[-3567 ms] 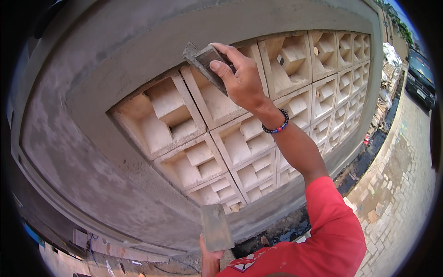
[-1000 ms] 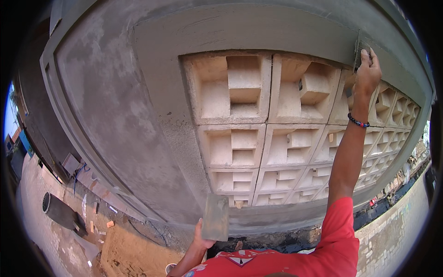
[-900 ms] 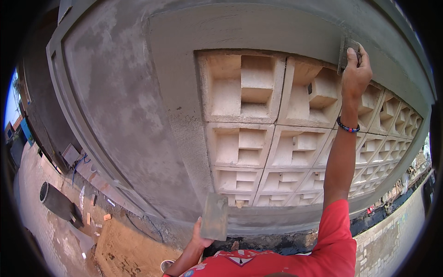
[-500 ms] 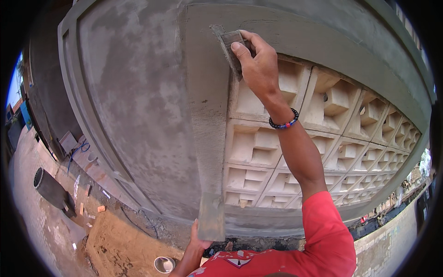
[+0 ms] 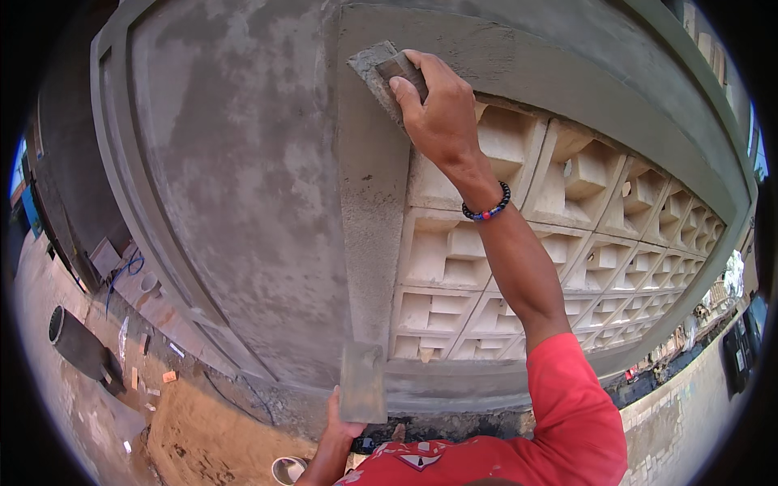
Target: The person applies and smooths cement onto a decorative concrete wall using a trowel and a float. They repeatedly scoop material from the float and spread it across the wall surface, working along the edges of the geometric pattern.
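The right hand [image 5: 446, 117] has its fingers curled tightly round a float [image 5: 373, 68] at the upper corner of the grey wall band [image 5: 374, 174]; the left hand [image 5: 346, 424] grips a flat board [image 5: 363, 381] near its lower end. I'd keep the float flat, press evenly and stay off the pale blocks [image 5: 431, 249]. Below, a bucket [image 5: 288, 470] and dark barrel [image 5: 83, 348] have open mouths, contents unclear

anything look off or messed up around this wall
Yes, mildly: the plaster strip left of the pale breeze blocks looks rough and pitted, unlike the smoother plaster band above them. Orange brick fragments also lie loose beside the sand heap. Nothing looks clearly broken on the wall.
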